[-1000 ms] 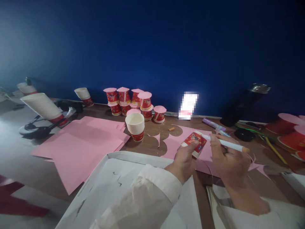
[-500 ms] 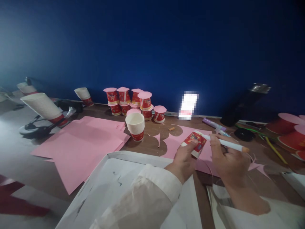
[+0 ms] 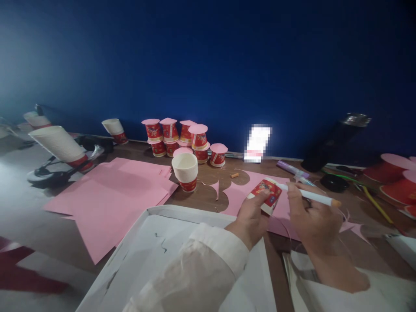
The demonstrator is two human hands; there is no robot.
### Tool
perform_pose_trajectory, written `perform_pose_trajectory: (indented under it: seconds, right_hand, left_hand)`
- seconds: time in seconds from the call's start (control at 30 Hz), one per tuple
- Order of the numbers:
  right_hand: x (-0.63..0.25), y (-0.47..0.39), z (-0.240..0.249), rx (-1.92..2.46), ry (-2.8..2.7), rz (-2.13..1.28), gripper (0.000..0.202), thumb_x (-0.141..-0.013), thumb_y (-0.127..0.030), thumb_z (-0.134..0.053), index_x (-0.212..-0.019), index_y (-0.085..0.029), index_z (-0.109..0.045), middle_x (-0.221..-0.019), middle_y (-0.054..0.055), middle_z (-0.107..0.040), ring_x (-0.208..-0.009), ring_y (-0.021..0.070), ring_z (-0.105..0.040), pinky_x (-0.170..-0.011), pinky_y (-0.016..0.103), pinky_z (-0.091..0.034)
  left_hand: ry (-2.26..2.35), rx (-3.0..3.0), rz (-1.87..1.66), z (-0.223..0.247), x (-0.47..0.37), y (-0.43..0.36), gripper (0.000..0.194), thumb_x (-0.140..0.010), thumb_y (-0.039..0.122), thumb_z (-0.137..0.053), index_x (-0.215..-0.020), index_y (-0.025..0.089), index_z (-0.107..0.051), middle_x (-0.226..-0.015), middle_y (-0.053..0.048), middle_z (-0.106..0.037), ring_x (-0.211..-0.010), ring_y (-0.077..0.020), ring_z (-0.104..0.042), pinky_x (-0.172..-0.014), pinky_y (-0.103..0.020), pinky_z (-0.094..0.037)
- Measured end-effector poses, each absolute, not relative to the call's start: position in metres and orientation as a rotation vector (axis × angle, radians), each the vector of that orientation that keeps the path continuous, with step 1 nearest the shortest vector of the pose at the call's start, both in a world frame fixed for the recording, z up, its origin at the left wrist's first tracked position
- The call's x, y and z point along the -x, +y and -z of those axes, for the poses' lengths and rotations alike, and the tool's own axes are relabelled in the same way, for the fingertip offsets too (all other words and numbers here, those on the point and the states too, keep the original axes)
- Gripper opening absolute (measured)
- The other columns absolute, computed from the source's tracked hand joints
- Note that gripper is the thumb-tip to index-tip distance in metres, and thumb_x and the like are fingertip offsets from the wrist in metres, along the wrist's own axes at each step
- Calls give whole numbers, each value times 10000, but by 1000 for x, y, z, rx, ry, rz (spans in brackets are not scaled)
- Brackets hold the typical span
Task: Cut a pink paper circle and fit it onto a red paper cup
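Observation:
My left hand [image 3: 250, 221] is closed around a red printed paper cup [image 3: 271, 191], which lies tilted on its side in my fingers. In my right hand [image 3: 315, 223] is a white marker [image 3: 316, 196] with an orange end. Its tip meets the upper right edge of the cup; whether it touches or hovers cannot be told. Both hands are above a cut pink paper sheet [image 3: 238, 190] with round pieces missing. Left of them stands a stack of paper cups [image 3: 184, 172].
Red cups with pink paper discs [image 3: 169, 134] are stacked by the blue wall. Pink sheets [image 3: 120, 195] lie at left, a white tray [image 3: 156, 260] in front. A lit phone [image 3: 258, 143], a purple tube [image 3: 292, 168] and a black bottle-like object [image 3: 328, 138] are behind.
The view has shifted very slightly. Both hands keep the same hold on the cup and the marker.

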State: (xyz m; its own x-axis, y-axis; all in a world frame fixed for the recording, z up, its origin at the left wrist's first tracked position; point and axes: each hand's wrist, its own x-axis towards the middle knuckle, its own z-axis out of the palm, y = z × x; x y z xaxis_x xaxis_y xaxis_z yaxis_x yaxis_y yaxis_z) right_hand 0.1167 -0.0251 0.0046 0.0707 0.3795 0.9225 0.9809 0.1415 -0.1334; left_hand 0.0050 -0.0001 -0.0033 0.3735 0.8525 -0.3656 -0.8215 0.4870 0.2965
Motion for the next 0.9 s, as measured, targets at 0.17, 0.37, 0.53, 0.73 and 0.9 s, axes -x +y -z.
perform_pose_trajectory:
  seconds: [0.17,0.37,0.53,0.73,0.9]
  right_hand:
    - [-116,-25,-4,1423,-1452,812,185,-972,-298,-652,-941,-173,-784,-886,92,-827,-837,256,-787,-752,338,-590]
    - [-118,-26,-3,1435,-1457,759,193,-976,-311,-644,-946,-184,-785,-900,97,-822,-864,262,-780,-798,363,-590]
    - [-117,-26,-4,1440,-1434,738,212,-977,-332,-644,-923,-184,-787,-876,104,-819,-835,272,-778,-758,375,-583]
    - [-115,-27,-5,1480,-1436,733,216,-982,-335,-638,-925,-187,-785,-889,107,-823,-837,280,-787,-774,394,-606]
    - [-115,-26,-7,1455,-1456,751,193,-974,-310,-651,-914,-181,-781,-874,105,-821,-837,278,-790,-781,389,-617]
  left_hand:
    - [532,-63,-1073,4,-5,0,90,-831,100,-736,-920,103,-751,-960,-122,-782,-873,-186,-745,-997,-306,-554]
    - [532,-42,-1067,3,-4,1,70,-855,95,-707,-913,100,-747,-942,-125,-782,-845,-181,-742,-955,-294,-573]
    - [534,-32,-1076,4,-4,2,69,-830,101,-732,-897,113,-743,-937,-121,-782,-859,-186,-747,-950,-292,-576]
    - [534,-52,-1064,8,-5,3,91,-835,122,-734,-926,115,-741,-948,-126,-785,-887,-200,-750,-956,-311,-579]
    - [523,-34,-1070,7,-5,3,74,-862,102,-704,-929,103,-736,-954,-130,-778,-856,-177,-743,-929,-286,-582]
